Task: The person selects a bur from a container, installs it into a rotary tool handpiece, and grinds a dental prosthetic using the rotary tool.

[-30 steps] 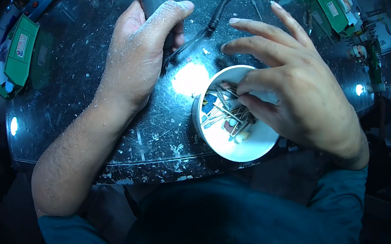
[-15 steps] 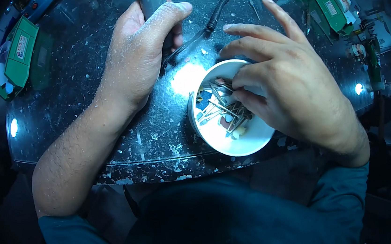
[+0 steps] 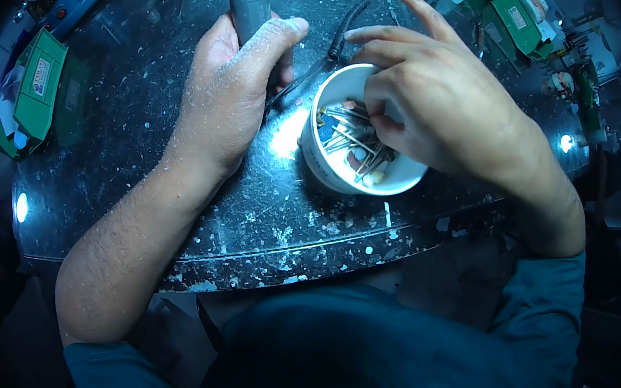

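My left hand (image 3: 229, 89) is wrapped around a dark grey cylindrical handpiece (image 3: 251, 9), its thumb lying across the body. White dust coats this hand. To the right, a white cup (image 3: 331, 173) holds several thin metal burs (image 3: 354, 141) and a few small coloured pieces. My right hand (image 3: 439, 88) reaches over the cup's right rim, thumb and index finger curled together inside it. Its other fingers stretch out beyond the far rim. Whatever lies between the pinching fingertips is hidden.
A black cord (image 3: 354, 21) runs across the dark, scuffed bench (image 3: 133, 136) near the handpiece. A green bin (image 3: 38, 85) stands at the left, with another green bin (image 3: 522, 24) at the right. Dental models (image 3: 561, 84) sit on the far right.
The cup has shifted away from the bench's front edge, and my right hand has moved the same way, with its fingers still inside. My left hand keeps its hold on the handpiece.
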The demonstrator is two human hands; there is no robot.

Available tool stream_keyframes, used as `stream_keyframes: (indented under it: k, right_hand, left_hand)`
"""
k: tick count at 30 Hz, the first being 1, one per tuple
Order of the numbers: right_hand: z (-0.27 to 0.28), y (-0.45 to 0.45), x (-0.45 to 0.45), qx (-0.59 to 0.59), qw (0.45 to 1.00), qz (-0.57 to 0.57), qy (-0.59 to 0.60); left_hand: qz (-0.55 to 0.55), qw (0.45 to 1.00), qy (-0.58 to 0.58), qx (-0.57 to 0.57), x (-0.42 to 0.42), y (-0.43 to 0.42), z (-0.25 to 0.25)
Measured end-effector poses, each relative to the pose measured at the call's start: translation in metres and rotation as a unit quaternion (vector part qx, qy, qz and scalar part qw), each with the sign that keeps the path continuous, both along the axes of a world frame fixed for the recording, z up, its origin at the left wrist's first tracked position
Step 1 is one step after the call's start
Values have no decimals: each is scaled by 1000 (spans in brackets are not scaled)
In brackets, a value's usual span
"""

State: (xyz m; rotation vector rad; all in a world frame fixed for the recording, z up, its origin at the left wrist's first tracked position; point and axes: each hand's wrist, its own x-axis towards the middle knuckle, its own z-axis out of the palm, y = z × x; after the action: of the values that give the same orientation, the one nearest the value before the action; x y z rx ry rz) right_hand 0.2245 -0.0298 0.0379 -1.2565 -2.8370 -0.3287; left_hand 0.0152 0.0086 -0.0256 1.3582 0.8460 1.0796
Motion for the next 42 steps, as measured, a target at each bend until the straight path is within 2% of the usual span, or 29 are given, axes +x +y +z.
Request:
stream_keyframes:
  k: [13, 26, 28, 31, 35, 38, 42]
  right_hand:
    - [10, 19, -1, 10, 997, -3, -83]
    - [9, 36, -4, -50, 998, -1, -41]
    - [7, 38, -3, -32, 998, 6, -51]
    - [10, 39, -2, -43, 998, 28, -33]
    - [10, 35, -1, -53, 998, 38, -19]
    - [0, 39, 5, -25, 996, 76, 35]
    - [0, 38, 5, -40, 995, 86, 33]
  left_hand:
    - [11, 1000, 7, -12, 3, -1, 2]
    - [-12, 997, 72, 40, 5, -7, 5]
    - [-23, 996, 82, 34, 5, -8, 9]
    - [0, 994, 81, 77, 10, -6, 2]
    - [-7, 998, 55, 27, 10, -8, 5]
    - [-6, 997, 58, 43, 11, -7, 2]
    - [-8, 998, 57, 37, 11, -7, 3]
